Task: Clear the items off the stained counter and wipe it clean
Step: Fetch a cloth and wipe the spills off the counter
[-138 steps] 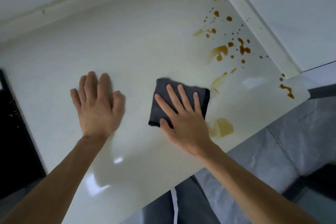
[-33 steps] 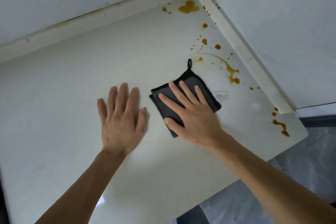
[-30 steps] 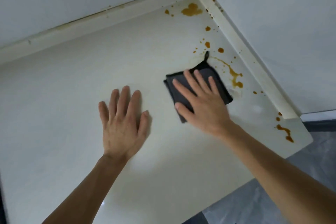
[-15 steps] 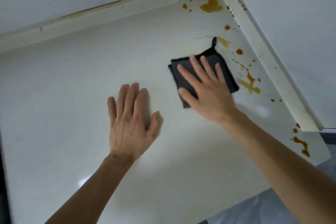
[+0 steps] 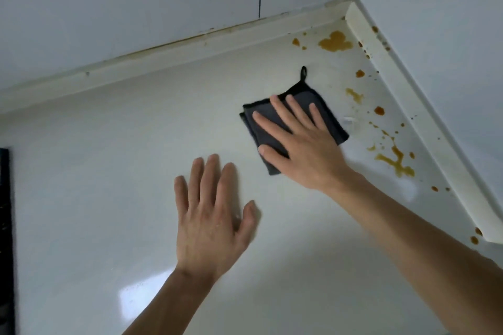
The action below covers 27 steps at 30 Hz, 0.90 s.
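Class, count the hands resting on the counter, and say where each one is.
2. The left hand lies flat on the bare counter, nearer the camera. The right hand presses the cloth farther back, beside the stains.

1. The counter (image 5: 114, 171) is a pale cream, smooth, glossy surface that shows bright patches of reflected light.
2. The cloth (image 5: 272, 128) is dark grey, matt, soft fabric, folded, with a black stitched border and a small black hanging loop (image 5: 303, 73).
3. The stains (image 5: 394, 160) are amber-brown, wet-looking blotches and drops.
4. The wall tiles (image 5: 136, 3) are smooth, pale, slightly sheeny, with thin dark grout lines.
5. The raised back edge (image 5: 190, 49) is cream, smooth, with brownish grime along its seam.
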Each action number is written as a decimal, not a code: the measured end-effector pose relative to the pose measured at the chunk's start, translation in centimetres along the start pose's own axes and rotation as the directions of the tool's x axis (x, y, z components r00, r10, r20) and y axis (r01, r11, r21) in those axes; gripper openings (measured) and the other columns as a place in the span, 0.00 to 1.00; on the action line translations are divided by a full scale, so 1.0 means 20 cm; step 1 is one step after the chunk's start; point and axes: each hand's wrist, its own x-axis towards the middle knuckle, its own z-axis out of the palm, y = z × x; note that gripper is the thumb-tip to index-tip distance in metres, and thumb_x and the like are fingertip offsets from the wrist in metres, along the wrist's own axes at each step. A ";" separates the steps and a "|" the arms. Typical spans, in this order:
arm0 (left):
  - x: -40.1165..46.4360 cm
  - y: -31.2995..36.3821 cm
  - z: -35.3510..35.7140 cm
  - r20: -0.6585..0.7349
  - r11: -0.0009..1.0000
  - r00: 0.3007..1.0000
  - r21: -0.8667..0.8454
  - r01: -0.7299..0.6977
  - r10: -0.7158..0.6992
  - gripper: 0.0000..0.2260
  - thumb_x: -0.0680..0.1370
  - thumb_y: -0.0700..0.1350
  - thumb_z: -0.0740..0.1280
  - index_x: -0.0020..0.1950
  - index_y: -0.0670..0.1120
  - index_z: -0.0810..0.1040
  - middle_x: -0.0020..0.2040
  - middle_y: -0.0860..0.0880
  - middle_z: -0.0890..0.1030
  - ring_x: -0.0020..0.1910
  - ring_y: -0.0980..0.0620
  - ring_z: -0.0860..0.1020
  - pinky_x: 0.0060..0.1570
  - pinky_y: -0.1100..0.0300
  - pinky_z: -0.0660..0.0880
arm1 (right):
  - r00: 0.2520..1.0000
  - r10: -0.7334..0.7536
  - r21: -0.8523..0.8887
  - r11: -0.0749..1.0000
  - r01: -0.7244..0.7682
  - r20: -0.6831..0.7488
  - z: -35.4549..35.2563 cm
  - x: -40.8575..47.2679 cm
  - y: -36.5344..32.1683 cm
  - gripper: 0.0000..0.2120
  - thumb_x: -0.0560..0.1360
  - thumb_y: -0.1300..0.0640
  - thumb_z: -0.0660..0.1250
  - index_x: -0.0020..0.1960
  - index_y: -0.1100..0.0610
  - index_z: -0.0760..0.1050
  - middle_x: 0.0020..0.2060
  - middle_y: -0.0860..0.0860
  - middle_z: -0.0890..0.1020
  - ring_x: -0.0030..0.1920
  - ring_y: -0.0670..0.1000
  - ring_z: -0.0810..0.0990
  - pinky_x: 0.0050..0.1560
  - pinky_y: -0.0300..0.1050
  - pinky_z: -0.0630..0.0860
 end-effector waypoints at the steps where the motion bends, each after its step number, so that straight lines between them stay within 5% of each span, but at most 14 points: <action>1: 0.00 0.00 0.00 -0.013 1.000 1.000 -0.003 -0.006 0.006 0.30 0.81 0.61 0.62 0.76 0.43 0.71 0.80 0.41 0.66 0.82 0.36 0.61 0.78 0.36 0.56 | 0.998 0.053 0.004 0.999 -0.053 0.017 -0.01 0.08 0.04 0.30 0.81 0.33 0.47 0.82 0.37 0.49 0.84 0.47 0.49 0.83 0.53 0.46 0.80 0.63 0.47; 9: 0.00 0.00 0.01 -0.020 1.000 1.000 -0.019 0.003 -0.003 0.32 0.80 0.62 0.63 0.78 0.44 0.69 0.82 0.42 0.65 0.83 0.37 0.60 0.79 0.35 0.54 | 0.941 0.331 0.099 0.936 -0.337 0.065 -0.08 0.53 0.11 0.31 0.81 0.35 0.47 0.82 0.39 0.51 0.83 0.54 0.47 0.83 0.56 0.44 0.80 0.63 0.41; 15: -0.01 -0.01 0.02 -0.011 1.000 1.000 -0.005 -0.002 0.002 0.33 0.81 0.62 0.62 0.79 0.43 0.69 0.83 0.41 0.64 0.84 0.36 0.59 0.80 0.35 0.53 | 0.997 -0.079 -0.001 0.997 0.079 -0.026 -0.04 0.14 0.11 0.30 0.82 0.36 0.53 0.82 0.42 0.57 0.81 0.50 0.59 0.82 0.55 0.52 0.80 0.62 0.50; 20: -0.01 -0.01 0.03 -0.034 1.000 0.999 -0.022 -0.008 0.007 0.33 0.79 0.61 0.65 0.79 0.43 0.70 0.83 0.42 0.63 0.85 0.37 0.58 0.81 0.37 0.51 | 0.981 0.192 0.026 0.981 -0.193 0.026 -0.09 0.45 0.34 0.32 0.81 0.33 0.47 0.82 0.40 0.51 0.83 0.48 0.52 0.83 0.53 0.47 0.81 0.62 0.45; 27: -0.01 -0.01 0.03 -0.052 0.999 0.998 -0.032 -0.019 0.018 0.33 0.79 0.62 0.64 0.79 0.44 0.70 0.83 0.43 0.64 0.85 0.38 0.59 0.82 0.37 0.52 | 0.929 0.368 0.087 0.925 -0.371 0.047 -0.09 0.63 0.40 0.33 0.79 0.32 0.45 0.82 0.39 0.49 0.83 0.47 0.48 0.83 0.53 0.43 0.80 0.60 0.38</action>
